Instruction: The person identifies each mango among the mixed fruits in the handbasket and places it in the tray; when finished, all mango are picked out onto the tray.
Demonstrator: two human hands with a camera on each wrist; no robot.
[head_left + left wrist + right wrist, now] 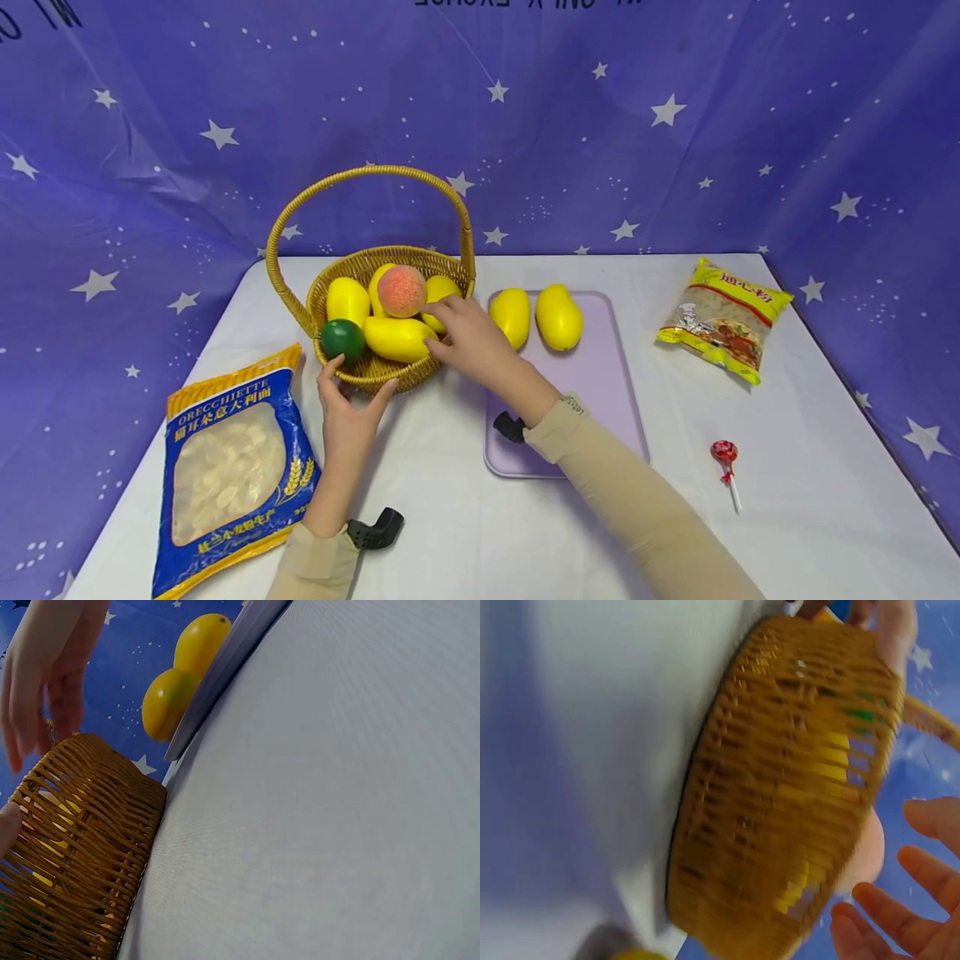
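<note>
The wicker basket lay just beyond the left hand and to the left of the right hand, its handle arching from its left side to its right. To the basket's right was the lilac tray; to its left and front, the blue pasta bag. The right hand reached over the basket's right front rim, fingers parted and gently bent, with nothing visible in its grasp; whether its tips touched the fruit inside could not be told. The left hand was spread at the basket's front left, thumb and forefinger well apart and touching the rim, though a firm hold could not be made out. Inside the basket, the lying yellow fruit had its long axis running roughly left to right near the front, its right end just beside the right thumb, so the right hand was the nearer to that end. Toward the basket's back, the peach rested on top of other yellow fruit, while the green fruit sat at the basket's front left, next to the left forefinger.
</note>
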